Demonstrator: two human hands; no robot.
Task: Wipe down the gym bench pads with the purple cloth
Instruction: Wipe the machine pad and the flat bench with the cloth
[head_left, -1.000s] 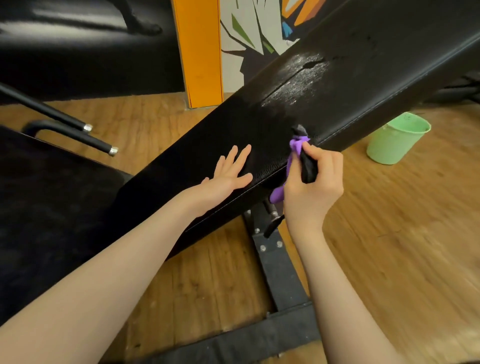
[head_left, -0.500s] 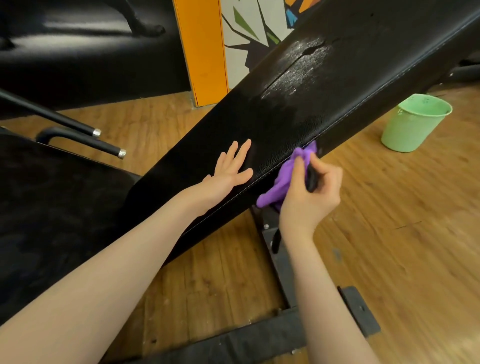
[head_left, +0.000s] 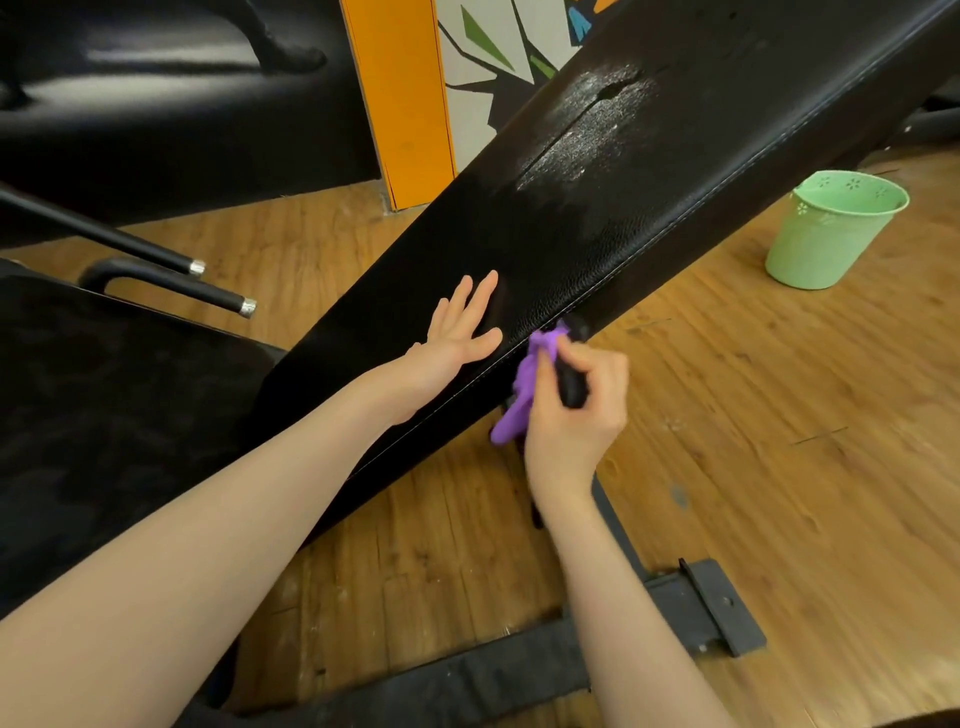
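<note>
The long black back pad (head_left: 623, 197) of the gym bench slopes up from lower left to upper right, with a worn, whitish patch higher up. My left hand (head_left: 462, 332) lies flat on the pad's top, fingers straight and spread. My right hand (head_left: 576, 410) grips the bunched purple cloth (head_left: 530, 379) together with a dark object, and presses the cloth against the pad's stitched near side edge. The black seat pad (head_left: 104, 415) fills the lower left.
A green bucket (head_left: 831, 234) stands on the wooden floor at right. The bench's black steel frame (head_left: 467, 680) and foot plate (head_left: 717, 608) lie below my arms. Two black bars with metal caps (head_left: 218, 296) stick out at left. An orange pillar (head_left: 400, 98) rises behind.
My right hand slid the cloth down from the pad's top edge onto its side and back toward me. The left hand stayed flat on the pad. The view shifted slightly left.
</note>
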